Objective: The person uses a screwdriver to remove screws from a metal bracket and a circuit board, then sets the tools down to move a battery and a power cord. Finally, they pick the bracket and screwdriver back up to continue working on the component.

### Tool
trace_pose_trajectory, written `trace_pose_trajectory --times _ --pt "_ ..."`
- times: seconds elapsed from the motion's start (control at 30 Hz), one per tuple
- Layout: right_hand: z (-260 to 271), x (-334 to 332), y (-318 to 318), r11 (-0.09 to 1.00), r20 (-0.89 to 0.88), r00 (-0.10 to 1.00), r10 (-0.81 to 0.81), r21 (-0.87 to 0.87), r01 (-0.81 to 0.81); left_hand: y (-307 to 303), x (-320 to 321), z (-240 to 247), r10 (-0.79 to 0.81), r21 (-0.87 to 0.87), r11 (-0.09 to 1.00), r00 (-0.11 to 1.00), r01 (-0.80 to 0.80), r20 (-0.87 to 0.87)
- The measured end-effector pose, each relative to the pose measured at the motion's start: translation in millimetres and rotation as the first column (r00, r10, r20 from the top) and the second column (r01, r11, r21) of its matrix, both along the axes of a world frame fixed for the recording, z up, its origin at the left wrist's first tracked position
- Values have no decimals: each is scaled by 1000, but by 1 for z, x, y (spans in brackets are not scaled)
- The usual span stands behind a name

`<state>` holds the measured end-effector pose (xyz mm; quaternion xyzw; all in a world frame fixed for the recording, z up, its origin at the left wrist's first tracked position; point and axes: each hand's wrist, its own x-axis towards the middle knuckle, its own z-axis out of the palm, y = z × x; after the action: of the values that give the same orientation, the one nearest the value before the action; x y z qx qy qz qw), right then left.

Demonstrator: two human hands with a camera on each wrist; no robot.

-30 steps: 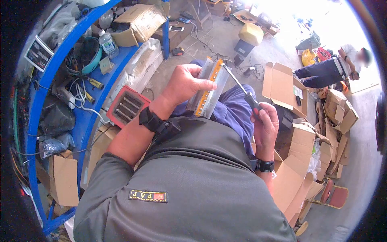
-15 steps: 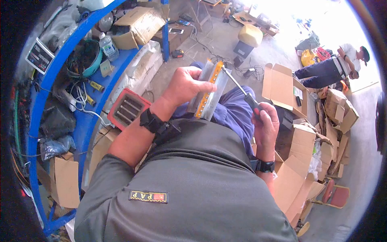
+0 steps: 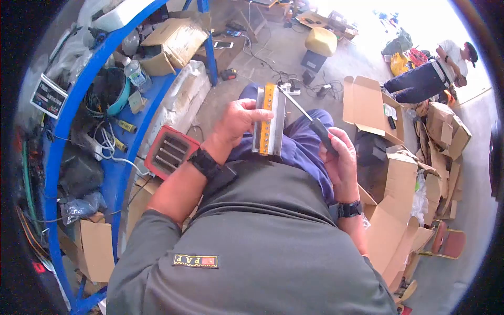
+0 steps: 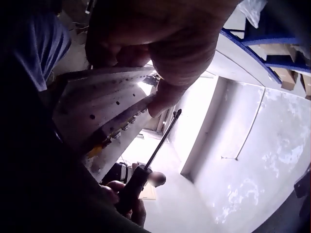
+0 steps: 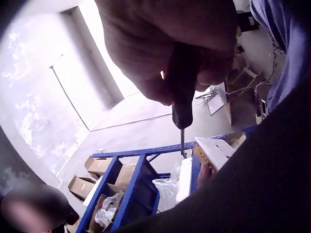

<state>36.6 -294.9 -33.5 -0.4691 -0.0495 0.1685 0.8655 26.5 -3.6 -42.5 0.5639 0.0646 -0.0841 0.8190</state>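
Note:
In the head view my left hand (image 3: pixel 233 123) grips a long grey metal profile (image 3: pixel 277 131) over the lap, thumb laid across its front. An orange strip (image 3: pixel 266 131) with a row of small screws runs along the profile. My right hand (image 3: pixel 341 160) holds a screwdriver (image 3: pixel 321 135) by its dark handle, its shaft slanting up and left. The tip is close to the strip's far end. In the left wrist view the profile (image 4: pixel 97 104) shows small holes, and the screwdriver (image 4: pixel 160 143) points past the thumb. The right wrist view shows fingers wrapped around the handle (image 5: pixel 183 104).
A blue shelf (image 3: pixel 118 178) with a bottle (image 3: pixel 137 76) and a teal bowl (image 3: pixel 121 97) stands at the left. Beside my left forearm is a red-rimmed case (image 3: pixel 170 152). Open cardboard boxes (image 3: pixel 391 189) lie to the right. Another person (image 3: pixel 428 76) stands at the far right.
The profile with its orange strip has turned from a slant to nearly upright in the head view. The screwdriver has shifted slightly left with it. The head view has moved a little.

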Motion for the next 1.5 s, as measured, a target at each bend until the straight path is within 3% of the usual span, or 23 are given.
trace_pose_trajectory --times 0.2,0.27,0.5,0.57,0.7,0.8,0.93,1.07,1.17,1.27,1.5 --pt "3 4 4 999 37 999 36 -21 -35 -8 8 0 14 -180 984 996 1 86" --pt "6 4 4 999 48 999 25 -43 -23 -13 10 5 -25 -295 953 984 76 174" --pt "29 0 7 993 127 992 -15 -115 30 -32 17 11 -19 -517 847 979 123 202" --pt "31 0 7 988 129 992 -19 -148 38 -38 13 18 42 -560 827 987 52 153" --pt "24 1 3 991 131 991 19 -132 -2 -42 13 9 34 -445 895 990 32 138" --pt "20 0 3 992 42 999 -25 -124 30 -39 14 2 -8 -553 829 991 80 131" --pt "17 6 4 996 55 998 -7 -89 12 -36 15 1 -4 -544 837 994 61 106" --pt "17 5 -2 997 37 999 2 -74 1 -33 24 -39 29 -511 859 994 29 104" --pt "18 3 -19 994 13 999 -42 -104 43 -35 21 -57 -3 -574 816 994 63 105" --pt "14 -4 -26 986 -20 997 -69 -152 65 -42 24 -59 -67 -559 816 986 144 156" --pt "11 -3 -35 978 -43 992 -115 -180 106 -51 24 -62 -44 -622 777 994 96 99"
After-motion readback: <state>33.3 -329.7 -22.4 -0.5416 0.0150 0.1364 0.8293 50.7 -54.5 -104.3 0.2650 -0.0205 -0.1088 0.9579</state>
